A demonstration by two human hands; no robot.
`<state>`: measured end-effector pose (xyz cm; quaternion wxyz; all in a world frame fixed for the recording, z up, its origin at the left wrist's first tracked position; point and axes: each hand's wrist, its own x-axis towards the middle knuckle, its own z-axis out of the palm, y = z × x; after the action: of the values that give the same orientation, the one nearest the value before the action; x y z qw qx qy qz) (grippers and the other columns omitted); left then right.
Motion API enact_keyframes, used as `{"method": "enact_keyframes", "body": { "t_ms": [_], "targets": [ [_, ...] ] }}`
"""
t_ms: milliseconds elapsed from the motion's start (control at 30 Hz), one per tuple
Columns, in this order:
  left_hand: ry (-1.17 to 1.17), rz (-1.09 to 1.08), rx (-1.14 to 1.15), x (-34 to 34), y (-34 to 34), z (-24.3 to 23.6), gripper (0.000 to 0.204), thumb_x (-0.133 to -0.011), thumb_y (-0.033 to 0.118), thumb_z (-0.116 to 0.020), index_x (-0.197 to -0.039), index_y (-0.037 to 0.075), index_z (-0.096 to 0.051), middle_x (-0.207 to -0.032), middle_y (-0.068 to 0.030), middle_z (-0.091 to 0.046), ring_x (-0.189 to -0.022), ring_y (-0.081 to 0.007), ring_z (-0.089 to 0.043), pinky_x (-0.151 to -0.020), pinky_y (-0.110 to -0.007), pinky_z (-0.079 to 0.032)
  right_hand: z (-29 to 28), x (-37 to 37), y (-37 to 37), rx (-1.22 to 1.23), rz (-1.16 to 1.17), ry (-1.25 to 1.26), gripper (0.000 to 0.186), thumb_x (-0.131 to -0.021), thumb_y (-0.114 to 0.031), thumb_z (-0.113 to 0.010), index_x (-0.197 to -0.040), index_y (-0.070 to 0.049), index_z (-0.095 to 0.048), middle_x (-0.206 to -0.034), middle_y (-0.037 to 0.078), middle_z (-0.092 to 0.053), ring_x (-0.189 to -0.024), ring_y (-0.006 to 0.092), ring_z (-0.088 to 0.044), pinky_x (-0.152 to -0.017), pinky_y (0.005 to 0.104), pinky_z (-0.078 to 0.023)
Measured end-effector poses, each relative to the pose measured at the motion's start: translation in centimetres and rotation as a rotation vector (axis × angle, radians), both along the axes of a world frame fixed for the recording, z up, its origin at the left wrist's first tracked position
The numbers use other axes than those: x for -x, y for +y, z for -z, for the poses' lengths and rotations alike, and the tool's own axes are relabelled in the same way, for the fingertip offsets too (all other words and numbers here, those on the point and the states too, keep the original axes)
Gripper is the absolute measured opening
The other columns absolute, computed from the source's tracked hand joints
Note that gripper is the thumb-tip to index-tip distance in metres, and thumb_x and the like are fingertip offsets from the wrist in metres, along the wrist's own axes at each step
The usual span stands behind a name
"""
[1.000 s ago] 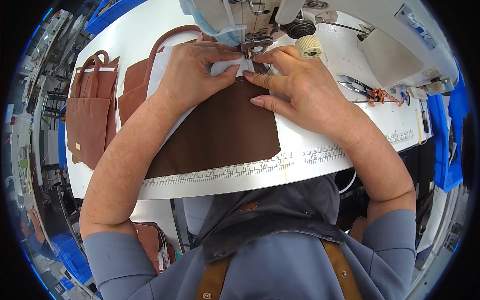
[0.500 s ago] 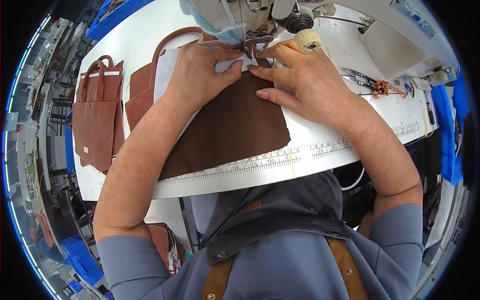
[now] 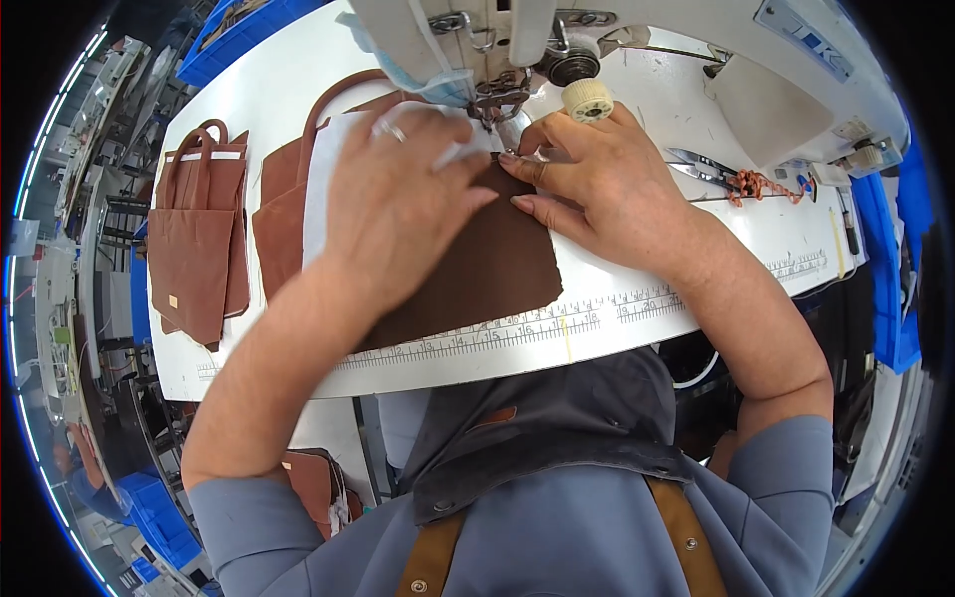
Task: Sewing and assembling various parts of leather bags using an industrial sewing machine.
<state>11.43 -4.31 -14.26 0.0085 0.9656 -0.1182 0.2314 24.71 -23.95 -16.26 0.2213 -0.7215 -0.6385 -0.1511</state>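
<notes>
Left fingers [image 3: 438, 131] soft with blur

Both my forearms [image 3: 751, 294] angle across near edge of tabletop [image 3: 477, 372], elbows [image 3: 808, 390] bent wide, short of it. My left hand [image 3: 403, 189]: back up, blurred, fingers loosely spread toward far edge, thumb apart, aimed at right hand [image 3: 617, 184]. That one: sharper, back up, reaching left; index and thumb extended, gap between them; other fingers bent. Fingertips of both very near each other.

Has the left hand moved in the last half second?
Yes, the left hand has pulled back from the sewing machine, toward the ruler strip.
</notes>
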Motion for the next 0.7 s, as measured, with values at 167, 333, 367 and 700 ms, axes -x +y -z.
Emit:
{"method": "enact_keyframes", "body": {
  "t_ms": [167,333,367,700],
  "targets": [
    [0.094,0.002,0.299,1.1,-1.9,1.6,0.030,-0.090,0.012,-0.068,-0.116,-0.003,-0.070,-0.126,-0.0146,-0.064,-0.115,-0.0373,-0.061,-0.110,-0.053,-0.043,0.0,-0.1,0.2,-0.038,0.010,0.023,0.025,-0.079,-0.024,-0.079,-0.101,-0.011,-0.079,-0.096,0.003,-0.063,-0.095,0.0218,-0.057,-0.083,0.0379,-0.044],
    [0.090,0.030,0.330,0.8,-1.1,2.0,0.031,-0.091,0.012,-0.067,-0.118,-0.003,-0.069,-0.127,-0.0148,-0.064,-0.115,-0.0374,-0.063,-0.112,-0.054,-0.041,0.2,-0.4,0.4,-0.030,0.034,0.051,0.025,-0.081,-0.026,-0.078,-0.102,-0.012,-0.079,-0.095,0.004,-0.062,-0.096,0.0224,-0.057,-0.085,0.0381,-0.044],
    [0.080,0.043,0.326,0.5,-0.8,2.1,0.031,-0.091,0.012,-0.067,-0.118,-0.003,-0.069,-0.127,-0.0149,-0.064,-0.115,-0.0373,-0.063,-0.113,-0.054,-0.041,0.3,-0.5,0.5,-0.025,0.048,0.047,0.026,-0.082,-0.027,-0.077,-0.103,-0.012,-0.079,-0.095,0.005,-0.062,-0.097,0.0226,-0.057,-0.086,0.0380,-0.044],
    [0.052,0.134,0.326,-2.3,2.6,2.5,0.031,-0.086,0.010,-0.070,-0.114,-0.001,-0.072,-0.120,-0.0141,-0.068,-0.111,-0.0326,-0.065,-0.107,-0.044,-0.047,0.6,-0.7,1.2,-0.007,0.140,0.005,0.034,-0.089,-0.034,-0.072,-0.115,-0.011,-0.077,-0.100,0.007,-0.062,-0.102,0.0244,-0.056,-0.089,0.0392,-0.044]
  ]
}}
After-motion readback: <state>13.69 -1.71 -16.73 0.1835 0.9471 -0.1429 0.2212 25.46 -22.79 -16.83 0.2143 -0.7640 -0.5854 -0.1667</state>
